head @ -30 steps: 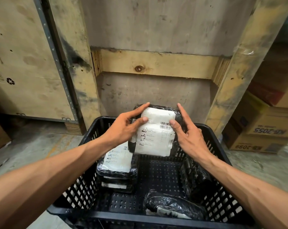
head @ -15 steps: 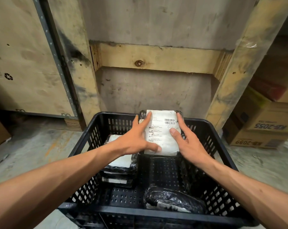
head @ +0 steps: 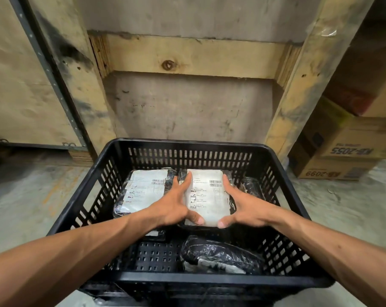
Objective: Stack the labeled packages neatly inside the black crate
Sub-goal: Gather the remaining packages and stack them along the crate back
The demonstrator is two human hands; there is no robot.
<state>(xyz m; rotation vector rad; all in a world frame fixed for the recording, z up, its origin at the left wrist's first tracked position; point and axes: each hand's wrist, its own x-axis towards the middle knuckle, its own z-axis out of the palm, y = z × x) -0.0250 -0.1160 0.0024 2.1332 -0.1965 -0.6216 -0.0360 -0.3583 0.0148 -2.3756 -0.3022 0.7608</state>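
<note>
We log the labeled package (head: 206,197), black-wrapped with a white shipping label facing up, lying flat inside the black crate (head: 187,279) toward its far wall; the label carries a barcode at upper right and rows of small print we cannot read. It sits between both hands: our left hand (head: 175,208) presses its left edge, our right hand (head: 243,209) its right edge, fingers spread along the sides and thumbs at the near corners, so both grip the package. Just beside it on the left, a second labeled package (head: 143,190) tops a stack. A crumpled black-wrapped parcel (head: 216,255) lies near the crate's front. Cardboard boxes (head: 342,156) to the right read, upside down, "KB-2055" and "2099".
</note>
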